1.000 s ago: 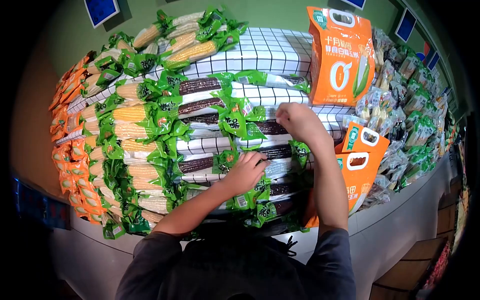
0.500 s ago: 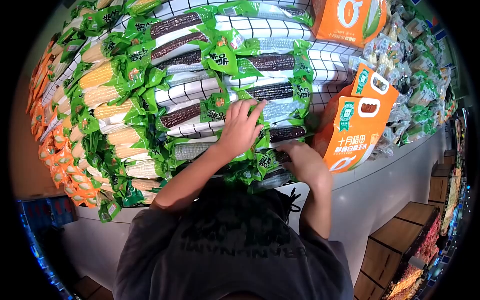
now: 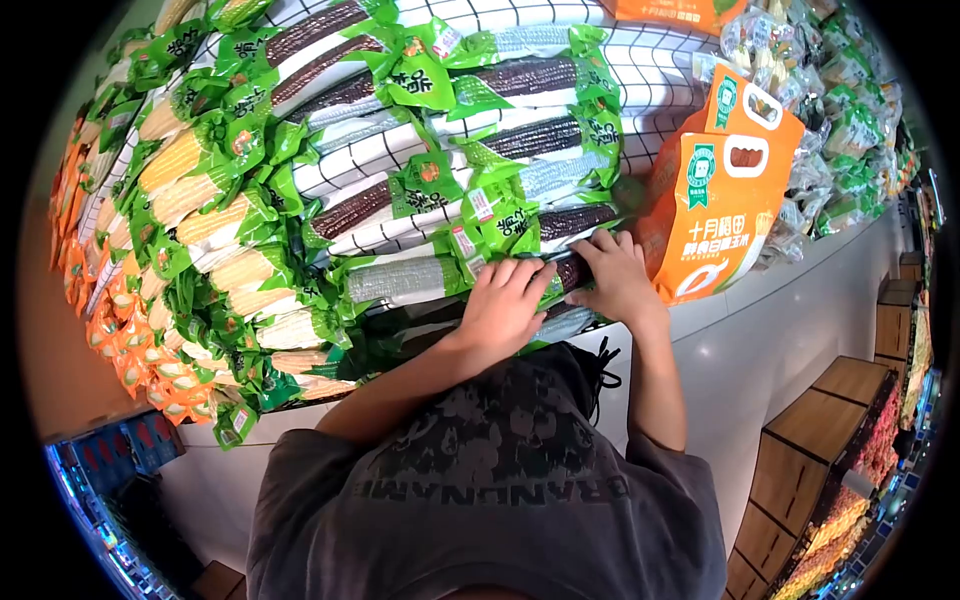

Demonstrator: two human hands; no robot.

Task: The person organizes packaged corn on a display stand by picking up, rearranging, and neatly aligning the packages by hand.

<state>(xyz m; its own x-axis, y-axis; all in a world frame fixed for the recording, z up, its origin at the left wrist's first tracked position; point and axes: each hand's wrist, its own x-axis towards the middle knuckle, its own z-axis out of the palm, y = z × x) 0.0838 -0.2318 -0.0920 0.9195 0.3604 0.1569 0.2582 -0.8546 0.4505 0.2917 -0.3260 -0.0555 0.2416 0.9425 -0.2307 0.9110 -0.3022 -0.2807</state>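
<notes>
A bagged dark purple corn cob point(image 3: 570, 271) lies at the front edge of the display, between my two hands. My left hand point(image 3: 503, 308) has its fingers curled over the green end of that bag. Around the other end, my right hand point(image 3: 617, 280) has its thumb and fingers closed, hiding part of it. Just behind lies another bagged purple corn cob point(image 3: 577, 222). A bagged pale grey corn cob point(image 3: 395, 281) lies left of my left hand, and an orange printed carton bag point(image 3: 722, 222) stands right of my right hand.
Bagged yellow and white corn cobs point(image 3: 205, 220) are heaped on the left, with orange packs point(image 3: 150, 365) beyond. The checked white cloth point(image 3: 650, 85) slopes under the rows. Clear bags point(image 3: 845, 130) pile up far right. Wooden crates point(image 3: 800, 450) stand across the floor.
My left hand has come down from the upper rows to the front bag. My right hand has shifted slightly up onto it. The view has tilted, so more of my shirt shows.
</notes>
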